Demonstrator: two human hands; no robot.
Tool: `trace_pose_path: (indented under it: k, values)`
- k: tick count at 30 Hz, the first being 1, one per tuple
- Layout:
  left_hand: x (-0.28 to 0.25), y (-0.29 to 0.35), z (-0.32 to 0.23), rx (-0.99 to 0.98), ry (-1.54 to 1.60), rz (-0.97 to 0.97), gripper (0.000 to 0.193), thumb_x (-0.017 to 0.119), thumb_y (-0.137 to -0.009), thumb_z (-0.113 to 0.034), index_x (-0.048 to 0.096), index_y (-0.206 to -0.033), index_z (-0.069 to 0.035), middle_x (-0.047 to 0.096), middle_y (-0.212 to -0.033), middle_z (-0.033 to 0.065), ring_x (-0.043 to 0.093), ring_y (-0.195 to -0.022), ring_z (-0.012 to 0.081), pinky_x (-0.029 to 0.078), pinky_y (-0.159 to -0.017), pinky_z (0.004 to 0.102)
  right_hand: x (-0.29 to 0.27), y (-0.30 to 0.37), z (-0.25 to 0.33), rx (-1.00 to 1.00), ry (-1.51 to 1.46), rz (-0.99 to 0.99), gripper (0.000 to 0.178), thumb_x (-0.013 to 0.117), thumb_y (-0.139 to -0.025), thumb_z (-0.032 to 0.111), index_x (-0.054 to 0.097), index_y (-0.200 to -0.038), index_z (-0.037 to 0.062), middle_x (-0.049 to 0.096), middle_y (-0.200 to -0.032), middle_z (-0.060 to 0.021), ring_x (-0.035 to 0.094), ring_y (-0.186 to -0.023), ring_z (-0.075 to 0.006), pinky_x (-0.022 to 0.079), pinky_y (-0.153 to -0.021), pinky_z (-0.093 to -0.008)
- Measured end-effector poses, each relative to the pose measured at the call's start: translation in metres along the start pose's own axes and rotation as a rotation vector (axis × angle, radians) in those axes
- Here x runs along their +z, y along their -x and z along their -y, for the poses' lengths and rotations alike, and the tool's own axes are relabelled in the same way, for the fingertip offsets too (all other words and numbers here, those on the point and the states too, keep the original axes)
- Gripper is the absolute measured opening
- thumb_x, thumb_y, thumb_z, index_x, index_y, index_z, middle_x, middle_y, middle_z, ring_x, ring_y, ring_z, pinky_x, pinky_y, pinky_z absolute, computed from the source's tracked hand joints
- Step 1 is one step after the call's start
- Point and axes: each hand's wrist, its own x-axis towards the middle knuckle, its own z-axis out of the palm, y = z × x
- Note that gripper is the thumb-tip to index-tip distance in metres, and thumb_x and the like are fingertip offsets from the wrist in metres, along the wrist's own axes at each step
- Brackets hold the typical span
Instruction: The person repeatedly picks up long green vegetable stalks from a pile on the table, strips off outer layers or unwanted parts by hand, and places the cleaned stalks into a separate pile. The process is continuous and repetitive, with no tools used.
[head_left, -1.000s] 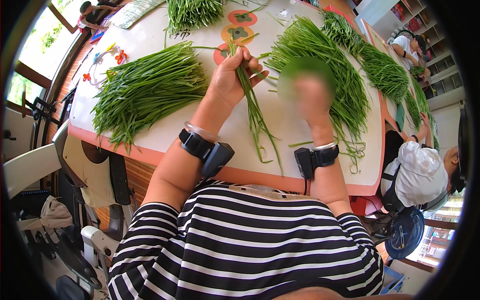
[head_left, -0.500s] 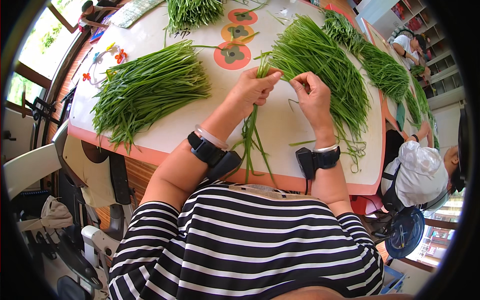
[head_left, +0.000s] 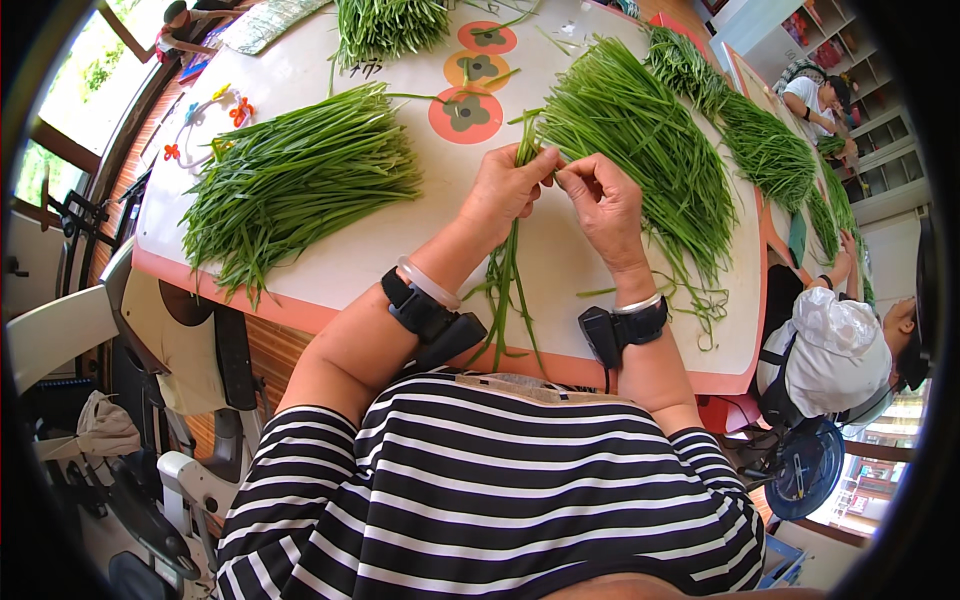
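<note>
A thin bunch of garlic chives is gripped in my left hand, with its cut ends poking up past the fist and the leaves hanging toward the table's near edge. Close beside it, my right hand pinches thumb against finger at the left thumb; whatever sits between those fingertips is too small to make out. To the left lies a big heap of garlic chives. Another large heap of chives spreads just beyond my right hand, with loose leaves trailing below it.
The white table has a pink edge and round flower prints. More chives lie at the far side, and others along the right. A person in white sits at the right, another person farther back. A chair stands left.
My right hand has come left and slightly down, and its fingertips now meet my left thumb. The left hand keeps the bunch and has shifted only a little.
</note>
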Motion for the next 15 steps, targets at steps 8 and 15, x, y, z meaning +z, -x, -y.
trace_pose_path:
  k: [8,15]
  values:
    - [-0.015,-0.007,-0.021,0.0,0.501,0.134,0.03,0.05,-0.102,-0.03,0.054,-0.083,-0.008,0.058,-0.075,0.0047,0.059,-0.071,0.0204,0.054,-0.081,0.041,-0.019,-0.028,-0.047,-0.468,0.68,-0.281,0.011,0.069,-0.079,0.009,0.066,-0.088,0.0036,0.063,-0.078,-0.0102,0.056,-0.065,-0.0256,0.048,-0.061,-0.0359]
    - [-0.025,-0.013,-0.005,-0.224,0.385,0.212,0.027,0.053,-0.101,-0.032,0.053,-0.094,-0.006,0.044,-0.069,-0.0013,0.042,-0.06,0.0096,0.039,-0.053,0.0228,-0.02,-0.03,-0.047,-0.544,0.847,-0.271,0.009,0.068,-0.075,0.009,0.064,-0.082,0.0071,0.056,-0.071,-0.0109,0.054,-0.063,-0.0304,0.045,-0.056,-0.0407]
